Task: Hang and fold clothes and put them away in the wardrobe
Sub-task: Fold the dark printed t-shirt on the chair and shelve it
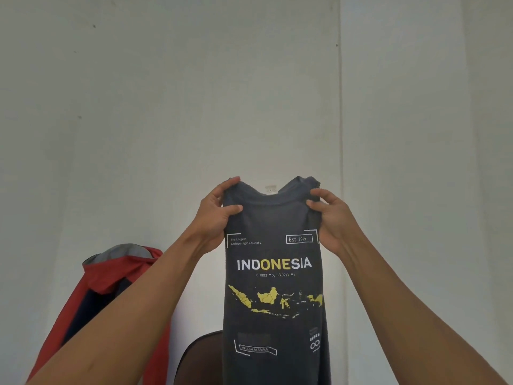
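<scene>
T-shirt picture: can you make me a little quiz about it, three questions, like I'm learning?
1. True or false: the left hand and the right hand both grip the dark grey T-shirt near its collar.
2. What colour is most of the jacket behind the left arm? A red, B green, C white.
3. Fill in: the biggest word printed on the shirt is ____.
Key: 1 true; 2 A; 3 INDONESIA.
</scene>
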A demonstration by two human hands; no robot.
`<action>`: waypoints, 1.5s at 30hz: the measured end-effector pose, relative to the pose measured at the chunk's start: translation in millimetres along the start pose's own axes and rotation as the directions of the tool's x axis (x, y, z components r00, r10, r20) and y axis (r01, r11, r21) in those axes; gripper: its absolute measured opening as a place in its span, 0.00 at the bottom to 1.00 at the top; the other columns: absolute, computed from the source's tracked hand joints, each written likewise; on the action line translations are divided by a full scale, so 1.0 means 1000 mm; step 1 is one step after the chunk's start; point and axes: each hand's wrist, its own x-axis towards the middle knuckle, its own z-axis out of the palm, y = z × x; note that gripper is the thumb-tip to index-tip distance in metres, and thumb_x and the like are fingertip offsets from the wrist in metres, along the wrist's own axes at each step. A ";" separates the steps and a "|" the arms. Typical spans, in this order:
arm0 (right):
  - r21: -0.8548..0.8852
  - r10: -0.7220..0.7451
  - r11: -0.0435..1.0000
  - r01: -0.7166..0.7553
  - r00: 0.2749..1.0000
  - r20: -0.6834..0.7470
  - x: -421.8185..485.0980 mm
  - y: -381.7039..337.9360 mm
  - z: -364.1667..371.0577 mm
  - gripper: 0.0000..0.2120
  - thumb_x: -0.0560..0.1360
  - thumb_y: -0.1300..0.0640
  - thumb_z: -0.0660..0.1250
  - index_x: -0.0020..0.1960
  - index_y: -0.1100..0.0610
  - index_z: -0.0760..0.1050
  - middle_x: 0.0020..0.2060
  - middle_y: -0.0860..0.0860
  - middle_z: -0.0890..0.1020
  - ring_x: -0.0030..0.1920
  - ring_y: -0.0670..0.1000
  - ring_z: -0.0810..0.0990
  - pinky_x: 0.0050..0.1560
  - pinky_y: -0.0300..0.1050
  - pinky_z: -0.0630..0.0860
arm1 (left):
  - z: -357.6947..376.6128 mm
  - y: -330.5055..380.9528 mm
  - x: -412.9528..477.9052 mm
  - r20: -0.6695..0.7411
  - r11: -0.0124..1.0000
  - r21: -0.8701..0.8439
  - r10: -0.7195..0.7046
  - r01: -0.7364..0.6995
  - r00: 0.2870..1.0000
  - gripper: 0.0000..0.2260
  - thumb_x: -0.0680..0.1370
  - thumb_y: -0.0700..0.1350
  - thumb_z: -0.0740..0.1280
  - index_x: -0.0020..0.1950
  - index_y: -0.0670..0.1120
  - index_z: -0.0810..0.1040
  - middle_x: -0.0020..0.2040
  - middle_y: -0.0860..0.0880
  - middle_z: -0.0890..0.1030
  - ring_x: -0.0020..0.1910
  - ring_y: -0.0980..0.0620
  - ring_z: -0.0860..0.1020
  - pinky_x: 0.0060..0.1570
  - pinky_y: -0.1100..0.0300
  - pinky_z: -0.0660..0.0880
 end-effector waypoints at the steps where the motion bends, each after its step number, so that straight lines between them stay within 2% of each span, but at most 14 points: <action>1: 0.052 0.015 0.999 -0.015 1.000 -0.002 0.000 0.000 0.000 0.17 0.78 0.74 0.60 0.44 0.57 0.82 0.51 0.58 0.84 0.46 0.56 0.84 0.46 0.50 0.82 | 0.001 0.000 -0.001 -0.012 1.000 -0.004 -0.002 0.002 1.000 0.23 0.77 0.25 0.63 0.60 0.51 0.81 0.64 0.43 0.79 0.56 0.44 0.81 0.52 0.51 0.82; 2: 0.069 0.019 0.997 -0.019 1.000 0.000 0.000 0.001 0.001 0.19 0.78 0.74 0.59 0.44 0.57 0.84 0.51 0.58 0.84 0.47 0.56 0.84 0.48 0.51 0.82 | 0.002 0.000 -0.002 -0.027 1.000 -0.006 -0.004 0.004 1.000 0.20 0.77 0.26 0.63 0.56 0.49 0.82 0.62 0.42 0.80 0.53 0.45 0.82 0.51 0.51 0.82; 5: -0.120 0.033 0.992 -0.029 0.999 0.028 -0.002 0.003 0.005 0.19 0.78 0.73 0.59 0.49 0.56 0.85 0.56 0.59 0.84 0.55 0.58 0.83 0.54 0.53 0.80 | 0.004 -0.002 -0.004 -0.074 1.000 -0.001 -0.005 0.005 0.997 0.15 0.78 0.27 0.63 0.50 0.46 0.82 0.56 0.41 0.82 0.46 0.48 0.84 0.47 0.53 0.83; 6: -0.113 0.049 0.993 -0.045 0.998 0.034 -0.001 0.002 0.005 0.17 0.78 0.72 0.59 0.52 0.56 0.84 0.56 0.58 0.83 0.56 0.58 0.82 0.55 0.53 0.80 | 0.004 -0.003 -0.004 -0.081 1.000 -0.007 -0.008 0.008 0.997 0.15 0.78 0.27 0.63 0.51 0.45 0.83 0.55 0.41 0.83 0.46 0.48 0.84 0.46 0.54 0.83; 9: 0.080 0.118 0.989 -0.124 0.991 0.070 0.001 0.002 0.000 0.13 0.78 0.67 0.63 0.59 0.57 0.81 0.55 0.55 0.84 0.54 0.56 0.83 0.55 0.52 0.80 | 0.001 -0.003 -0.004 -0.092 0.999 -0.048 -0.022 0.018 0.996 0.17 0.78 0.27 0.63 0.55 0.46 0.83 0.52 0.46 0.85 0.47 0.48 0.84 0.50 0.53 0.83; 11: 0.074 0.143 0.986 -0.151 0.984 0.107 0.000 0.008 -0.005 0.15 0.76 0.64 0.66 0.63 0.58 0.79 0.58 0.55 0.82 0.56 0.57 0.81 0.58 0.53 0.79 | -0.001 -0.004 -0.004 -0.082 0.999 -0.043 -0.027 0.024 0.996 0.18 0.78 0.27 0.64 0.57 0.47 0.83 0.53 0.45 0.84 0.49 0.48 0.84 0.52 0.52 0.82; 13: 0.029 0.142 0.989 -0.146 0.983 0.118 -0.001 0.016 -0.008 0.17 0.74 0.64 0.69 0.62 0.57 0.79 0.61 0.57 0.81 0.57 0.58 0.81 0.59 0.54 0.78 | -0.003 -0.007 -0.005 -0.064 0.999 -0.037 -0.034 0.032 0.997 0.18 0.78 0.28 0.64 0.58 0.48 0.83 0.56 0.45 0.84 0.51 0.47 0.83 0.52 0.52 0.82; 18: -0.083 0.116 0.991 -0.106 0.985 0.127 -0.009 0.030 -0.010 0.19 0.73 0.67 0.71 0.63 0.58 0.77 0.60 0.57 0.82 0.55 0.58 0.83 0.48 0.49 0.82 | -0.017 -0.022 -0.010 0.027 0.997 -0.036 -0.070 0.071 0.997 0.22 0.77 0.28 0.66 0.63 0.50 0.81 0.61 0.46 0.82 0.55 0.44 0.83 0.51 0.51 0.82; 22: -0.163 0.167 0.975 -0.148 0.980 0.106 -0.012 0.046 -0.015 0.22 0.73 0.70 0.71 0.65 0.58 0.76 0.61 0.59 0.81 0.55 0.61 0.84 0.45 0.50 0.83 | -0.029 -0.039 -0.015 0.039 0.993 -0.018 -0.116 0.117 0.992 0.25 0.76 0.27 0.66 0.67 0.50 0.79 0.61 0.48 0.82 0.56 0.44 0.83 0.50 0.51 0.82; 27: -0.126 0.215 0.970 -0.207 0.975 0.054 -0.017 0.078 -0.023 0.21 0.75 0.70 0.68 0.65 0.57 0.75 0.58 0.60 0.82 0.48 0.58 0.85 0.41 0.49 0.83 | -0.039 -0.067 -0.023 0.011 0.982 -0.016 -0.189 0.190 0.982 0.25 0.76 0.27 0.66 0.67 0.49 0.78 0.64 0.44 0.79 0.56 0.43 0.83 0.48 0.51 0.83; 32: -0.058 0.310 0.950 -0.308 0.950 0.030 -0.016 0.125 -0.045 0.17 0.76 0.69 0.67 0.62 0.57 0.77 0.55 0.59 0.83 0.44 0.55 0.85 0.42 0.48 0.83 | -0.055 -0.113 -0.030 -0.013 0.971 -0.019 -0.240 0.240 0.971 0.25 0.75 0.26 0.65 0.66 0.48 0.78 0.64 0.42 0.78 0.52 0.45 0.83 0.46 0.53 0.82; 37: 0.009 0.446 0.895 -0.447 0.894 0.037 -0.011 0.200 -0.087 0.18 0.73 0.66 0.71 0.62 0.57 0.78 0.56 0.59 0.82 0.49 0.57 0.84 0.46 0.50 0.82 | -0.083 -0.186 -0.039 -0.055 0.939 -0.061 -0.341 0.337 0.939 0.25 0.75 0.25 0.64 0.64 0.49 0.79 0.60 0.42 0.81 0.50 0.46 0.82 0.47 0.53 0.83; 40: 0.054 0.532 0.843 -0.534 0.845 0.055 -0.008 0.257 -0.114 0.20 0.74 0.65 0.70 0.65 0.57 0.76 0.58 0.60 0.81 0.54 0.58 0.81 0.52 0.53 0.81 | -0.100 -0.240 -0.045 -0.098 0.902 -0.082 -0.431 0.424 0.897 0.25 0.75 0.25 0.64 0.65 0.48 0.79 0.62 0.39 0.80 0.50 0.45 0.82 0.49 0.51 0.83; 45: 0.166 0.635 0.738 -0.654 0.757 0.158 -0.004 0.339 -0.152 0.22 0.71 0.62 0.74 0.64 0.57 0.75 0.56 0.58 0.81 0.55 0.58 0.81 0.56 0.54 0.81 | -0.126 -0.316 -0.055 -0.141 0.824 -0.152 -0.565 0.546 0.813 0.26 0.75 0.25 0.63 0.69 0.45 0.76 0.57 0.40 0.81 0.48 0.44 0.82 0.47 0.50 0.83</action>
